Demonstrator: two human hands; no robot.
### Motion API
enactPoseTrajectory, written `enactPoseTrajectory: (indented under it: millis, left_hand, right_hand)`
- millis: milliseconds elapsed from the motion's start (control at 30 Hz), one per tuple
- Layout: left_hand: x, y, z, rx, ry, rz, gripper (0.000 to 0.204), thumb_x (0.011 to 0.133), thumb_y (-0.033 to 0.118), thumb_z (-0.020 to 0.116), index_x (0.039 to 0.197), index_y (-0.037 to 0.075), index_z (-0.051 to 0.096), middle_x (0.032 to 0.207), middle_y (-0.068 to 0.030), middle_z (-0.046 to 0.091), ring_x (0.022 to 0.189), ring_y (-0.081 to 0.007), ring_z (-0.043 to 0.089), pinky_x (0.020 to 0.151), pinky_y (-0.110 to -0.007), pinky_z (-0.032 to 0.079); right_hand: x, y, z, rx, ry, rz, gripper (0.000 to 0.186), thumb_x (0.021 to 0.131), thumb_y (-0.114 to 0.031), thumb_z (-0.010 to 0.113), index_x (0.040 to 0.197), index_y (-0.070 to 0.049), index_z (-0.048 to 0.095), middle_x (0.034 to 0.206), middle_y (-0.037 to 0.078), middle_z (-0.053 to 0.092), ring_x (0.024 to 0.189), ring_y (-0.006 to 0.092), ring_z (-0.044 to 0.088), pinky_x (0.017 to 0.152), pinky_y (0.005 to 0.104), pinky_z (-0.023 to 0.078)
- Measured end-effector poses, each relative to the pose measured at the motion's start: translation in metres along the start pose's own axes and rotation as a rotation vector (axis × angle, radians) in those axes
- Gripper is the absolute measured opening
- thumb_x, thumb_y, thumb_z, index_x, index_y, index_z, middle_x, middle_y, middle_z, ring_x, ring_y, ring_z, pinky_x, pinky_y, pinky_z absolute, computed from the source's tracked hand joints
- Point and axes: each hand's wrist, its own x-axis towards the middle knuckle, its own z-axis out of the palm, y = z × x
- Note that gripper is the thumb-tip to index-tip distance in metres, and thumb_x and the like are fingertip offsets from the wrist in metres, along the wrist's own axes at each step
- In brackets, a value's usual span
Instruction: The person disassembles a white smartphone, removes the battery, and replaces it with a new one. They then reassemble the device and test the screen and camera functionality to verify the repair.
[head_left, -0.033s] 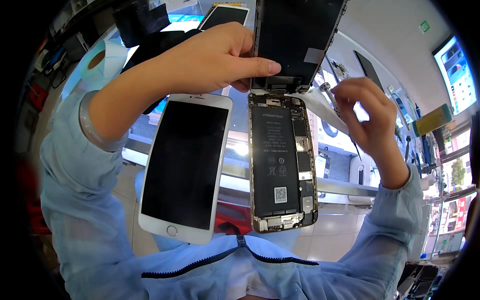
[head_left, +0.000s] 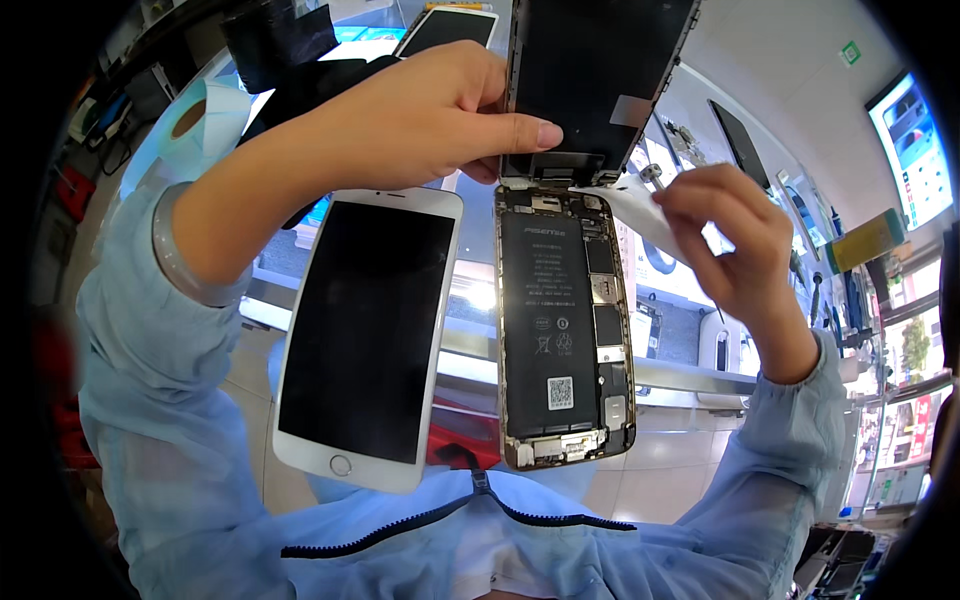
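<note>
My left hand (head_left: 430,125) grips a raised black phone screen assembly (head_left: 585,70) at its lower left, thumb across its back. The screen's bottom edge meets the top of an opened phone (head_left: 545,320), whose black battery and components are exposed. To its left lies a white phone (head_left: 365,330) with a dark screen, below my left forearm. My right hand (head_left: 730,230) is closed around a slim tool with a round metal cap (head_left: 652,174), right of the open phone's top end; part of the tool is hidden by my fingers.
A glass-topped counter (head_left: 680,375) holds a blue tape roll (head_left: 200,130), black pouches (head_left: 280,40), another white phone (head_left: 447,28), a dark slab (head_left: 738,140), loose tools and a yellow-labelled container (head_left: 865,240). A lit wall screen (head_left: 910,145) stands at the right. Red objects show below the counter.
My right hand has dipped very slightly, and the white phone appears a few pixels further left and lower. Both hands keep their holds.
</note>
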Motion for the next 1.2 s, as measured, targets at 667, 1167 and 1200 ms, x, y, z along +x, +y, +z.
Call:
enactPoseTrajectory:
  millis: [667, 1167, 1200]
  left_hand:
    - [-0.003, -0.006, -0.004, 0.007, -0.033, 0.016, 0.033, 0.087, 0.031, 0.061, 0.094, -0.002, 0.062, 0.081, -0.007, 0.064, 0.073, -0.0113, 0.062, 0.065, -0.024, 0.052]
    - [-0.002, -0.003, -0.001, -0.099, -0.069, 0.019, 0.032, 0.088, 0.028, 0.06, 0.098, -0.002, 0.06, 0.086, -0.0076, 0.064, 0.078, -0.0123, 0.063, 0.069, -0.026, 0.054]
    - [-0.002, -0.003, -0.001, -0.104, -0.062, 0.017, 0.032, 0.088, 0.027, 0.059, 0.099, -0.002, 0.059, 0.086, -0.0075, 0.064, 0.078, -0.0123, 0.063, 0.069, -0.026, 0.054]
  right_hand:
    - [0.006, -0.012, 0.019, 0.065, -0.139, 0.068, 0.025, 0.067, 0.006, 0.064, 0.089, -0.005, 0.067, 0.078, 0.008, 0.054, 0.06, 0.0175, 0.055, 0.051, 0.0272, 0.045]
    - [0.009, -0.013, 0.018, 0.274, -0.157, 0.245, 0.018, 0.071, 0.007, 0.062, 0.087, 0.0, 0.066, 0.08, 0.008, 0.059, 0.064, 0.0173, 0.06, 0.053, 0.0253, 0.047]
    - [0.009, -0.015, 0.02, 0.25, -0.122, 0.246, 0.016, 0.072, 0.005, 0.063, 0.087, 0.0, 0.066, 0.079, 0.008, 0.059, 0.063, 0.0168, 0.06, 0.053, 0.0246, 0.047]
